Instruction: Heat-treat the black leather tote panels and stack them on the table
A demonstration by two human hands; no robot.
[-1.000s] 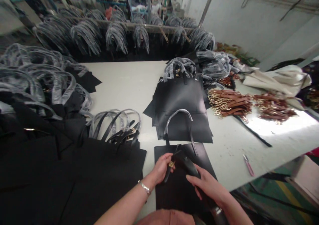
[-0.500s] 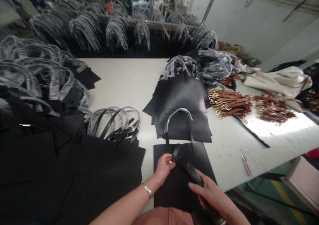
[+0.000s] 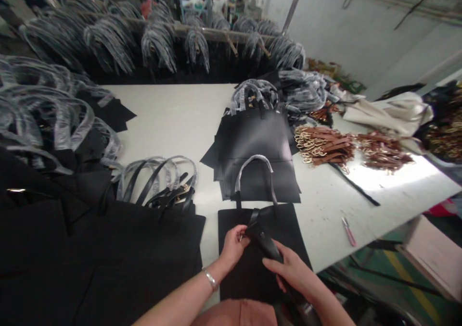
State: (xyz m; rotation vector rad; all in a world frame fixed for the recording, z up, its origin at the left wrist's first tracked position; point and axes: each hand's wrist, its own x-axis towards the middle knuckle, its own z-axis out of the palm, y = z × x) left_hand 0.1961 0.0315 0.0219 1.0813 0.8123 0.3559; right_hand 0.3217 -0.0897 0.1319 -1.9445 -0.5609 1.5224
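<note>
Hands: right hand (image 3: 288, 266) has shifted toward the left hand (image 3: 233, 246) since half a second ago, bringing the upper end of a black band (image 3: 269, 246) close to the left fingertips; the whole view has swung a little.
Table: pale worktop (image 3: 173, 109) stretching from the dark bags to the right edge.
Rail: bundles of plastic-wrapped handles (image 3: 108, 44) hang in rows beyond it.
Left pile: dark bags (image 3: 155, 258) lie overlapping, with loops standing up along their tops.
Stack: more black bags (image 3: 252, 138) lie fanned out beyond the working spot.
Front bag: flat black bag (image 3: 245, 280) directly under both hands, its partly wrapped handle (image 3: 254, 157) looping away over the stack's near edge.
Cloth: off-white, crumpled fabric (image 3: 391, 112) behind the brown strips.
Brown strips: two heaps (image 3: 327, 145) with gold-coloured clips, right of the stack.
Band: slants above the front bag, lower end running down past the right hand.
Right grip: closed around the band, thumb on top.
Left grip: thumb and fingers pinched on a small metal fitting (image 3: 241, 238), perhaps a buckle; too blurred to be sure.
Snips: pink-handled pair (image 3: 349, 233) near the table's right-hand edge.
Bracelet: silver-coloured (image 3: 210, 279), on the left wrist.
</note>
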